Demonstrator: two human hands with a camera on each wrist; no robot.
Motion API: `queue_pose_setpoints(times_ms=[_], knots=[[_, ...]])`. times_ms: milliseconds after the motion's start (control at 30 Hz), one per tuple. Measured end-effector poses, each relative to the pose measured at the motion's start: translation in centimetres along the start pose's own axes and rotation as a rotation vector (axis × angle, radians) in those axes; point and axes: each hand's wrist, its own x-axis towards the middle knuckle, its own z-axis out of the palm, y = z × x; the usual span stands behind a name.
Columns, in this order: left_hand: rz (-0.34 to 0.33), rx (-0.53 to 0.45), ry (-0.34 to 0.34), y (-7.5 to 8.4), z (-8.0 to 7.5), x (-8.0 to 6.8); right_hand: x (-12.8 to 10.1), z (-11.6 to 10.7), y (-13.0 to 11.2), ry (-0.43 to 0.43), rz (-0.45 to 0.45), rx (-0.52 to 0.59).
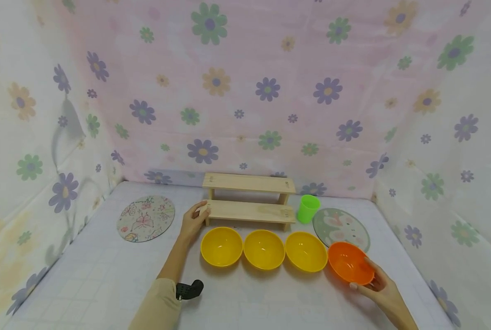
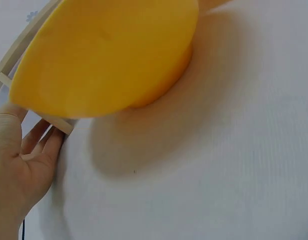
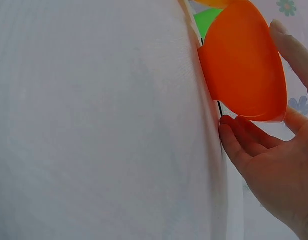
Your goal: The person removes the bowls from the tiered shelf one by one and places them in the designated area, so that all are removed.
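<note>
right grip (image 1: 376, 285) holds one orange bowl (image 1: 350, 263) beside three yellow bowls (image 1: 264, 249).

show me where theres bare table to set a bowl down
Free: the near-left table, below the floral mat and left of the left hand. Crowded: the yellow bowls, orange bowl and wooden shelf sit close together.
</note>
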Motion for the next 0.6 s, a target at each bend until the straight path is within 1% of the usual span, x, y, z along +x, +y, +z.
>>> queue_pose_setpoints(times_ms=[100,167,333,433,500,600], knots=[[-0.018,-0.001,-0.027,0.0,-0.4,-0.2,0.1,0.0,-0.4,0.024,-0.020,-0.071],[-0.017,-0.001,-0.050,-0.2,-0.7,-0.3,0.3,-0.1,-0.8,0.043,-0.035,-0.101],[-0.014,0.013,-0.074,-0.3,-1.0,-1.2,0.6,0.1,-2.0,0.127,-0.125,-0.109],[-0.031,0.034,-0.064,-0.3,-1.2,-1.8,0.9,0.2,-2.9,0.172,-0.176,-0.135],[-0.028,0.069,-0.055,-0.2,-1.4,-2.4,1.3,0.3,-3.6,0.191,-0.217,-0.152],[0.002,0.175,-0.037,0.3,-2.0,-3.3,2.2,0.4,-5.0,0.197,-0.277,-0.182]])
